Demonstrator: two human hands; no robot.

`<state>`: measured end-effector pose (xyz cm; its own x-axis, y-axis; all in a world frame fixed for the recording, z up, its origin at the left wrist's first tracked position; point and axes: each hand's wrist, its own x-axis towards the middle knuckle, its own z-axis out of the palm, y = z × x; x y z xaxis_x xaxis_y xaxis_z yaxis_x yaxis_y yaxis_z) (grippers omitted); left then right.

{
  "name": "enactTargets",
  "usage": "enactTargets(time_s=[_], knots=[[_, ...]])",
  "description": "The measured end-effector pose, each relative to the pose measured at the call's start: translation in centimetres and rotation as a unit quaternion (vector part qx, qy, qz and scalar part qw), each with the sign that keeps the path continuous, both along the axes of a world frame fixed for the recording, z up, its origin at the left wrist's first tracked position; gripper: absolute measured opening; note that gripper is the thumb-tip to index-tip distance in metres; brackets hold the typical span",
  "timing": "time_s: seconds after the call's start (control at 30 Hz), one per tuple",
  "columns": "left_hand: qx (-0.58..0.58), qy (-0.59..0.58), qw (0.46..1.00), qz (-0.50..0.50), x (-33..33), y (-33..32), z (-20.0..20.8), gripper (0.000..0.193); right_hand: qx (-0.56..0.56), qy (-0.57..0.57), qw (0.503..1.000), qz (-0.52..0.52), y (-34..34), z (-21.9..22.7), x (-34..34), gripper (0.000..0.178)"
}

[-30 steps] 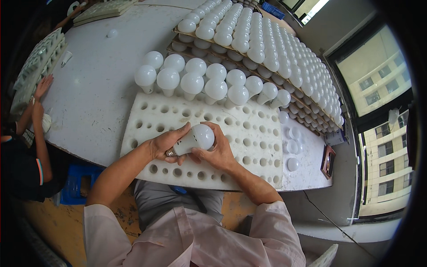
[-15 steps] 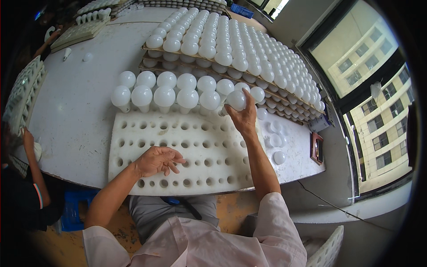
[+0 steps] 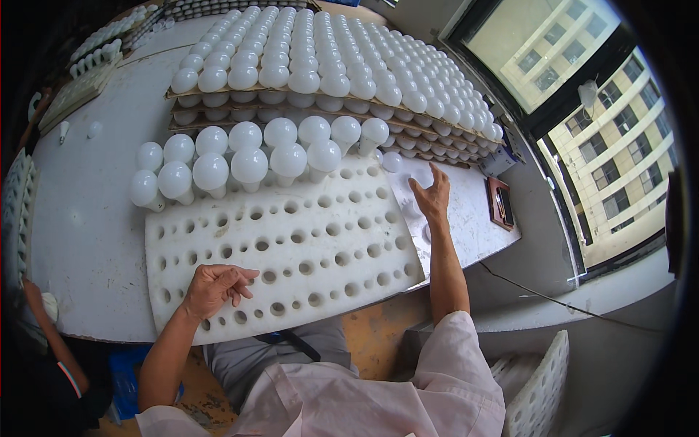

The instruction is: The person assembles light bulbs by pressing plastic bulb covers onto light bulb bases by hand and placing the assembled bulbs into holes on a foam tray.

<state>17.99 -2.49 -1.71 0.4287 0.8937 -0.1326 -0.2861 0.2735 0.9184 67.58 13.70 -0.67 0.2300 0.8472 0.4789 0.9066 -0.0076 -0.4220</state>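
Observation:
A white foam tray (image 3: 240, 237) with rows of round holes lies in front of me. Two rows of white light bulbs (image 3: 249, 166) stand along its far edge, globes up. My right hand (image 3: 433, 193) is right of the tray, over several loose white dome covers (image 3: 392, 162) on the table; its thumb and fingers are apart and no object shows between them. Part of the covers is hidden by that hand. Above the near left part of the tray hovers my left hand (image 3: 218, 288), fingers loosely bent and apart, with nothing visible in it.
Stacked boards of bulbs (image 3: 306, 80) rise behind the tray. A brown box (image 3: 500, 204) lies at the table's right edge. A small bulb (image 3: 64, 131) is at far left, near another person's arm (image 3: 54, 335). More foam trays (image 3: 539, 386) lean at lower right.
My right hand has let go of the round white globe at the front row's right end and moved right to the loose covers. The view has shifted; my left hand stays above the tray.

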Motion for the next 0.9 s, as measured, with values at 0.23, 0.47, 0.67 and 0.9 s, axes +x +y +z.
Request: enactTargets(time_s=[0.23,0.47,0.67,0.9], knots=[[-0.014,0.022,1.000,0.016,-0.1,-0.2,0.1,0.026,-0.227,-0.109,0.965,-0.077,1.4,-1.5,4.3,0.098],[-0.028,0.026,0.999,0.021,0.2,0.1,0.3,0.022,-0.063,-0.133,0.988,0.049,4.9,-1.5,3.2,0.063],[-0.029,0.063,0.997,0.040,0.4,-0.3,0.7,0.021,-0.114,-0.164,0.961,0.191,8.9,-3.0,-2.1,0.066],[-0.040,0.056,0.996,0.055,0.5,-0.3,0.6,0.020,-0.108,-0.169,0.975,0.100,10.4,-4.2,-3.3,0.060]])
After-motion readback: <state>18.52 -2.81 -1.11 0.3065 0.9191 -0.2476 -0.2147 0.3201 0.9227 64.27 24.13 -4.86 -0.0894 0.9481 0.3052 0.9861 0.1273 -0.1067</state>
